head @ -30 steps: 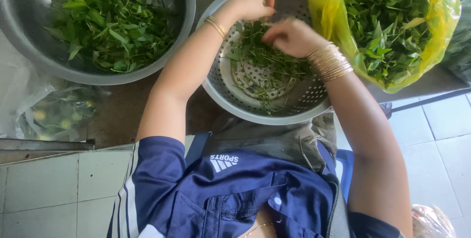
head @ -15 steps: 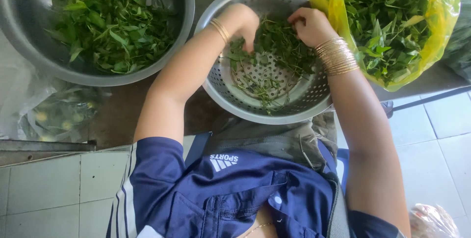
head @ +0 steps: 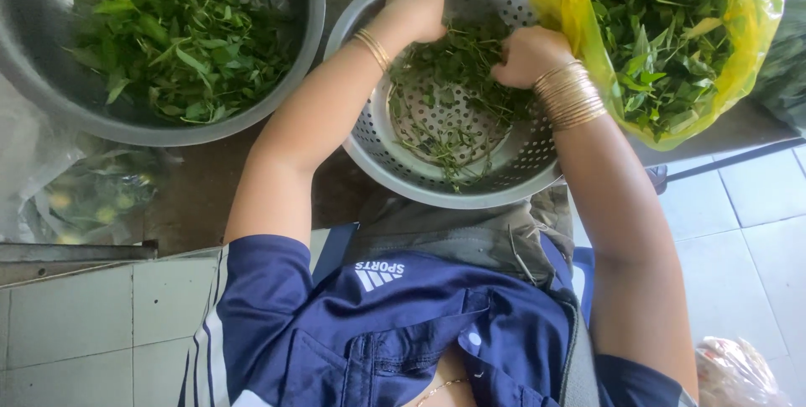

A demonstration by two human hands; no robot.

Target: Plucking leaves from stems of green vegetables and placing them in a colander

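While my left hand and right hand both close on leafy stems inside the metal colander on my lap, I should gather loosely, letting scraps fall through.

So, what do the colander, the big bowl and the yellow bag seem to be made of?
Colander: likely stainless steel, with a grey brushed sheen and punched holes. Bowl: the same grey metal, smooth, with a bright rim. Bag: thin plastic film, translucent yellow, wrinkled and glossy, with the leaves showing through.
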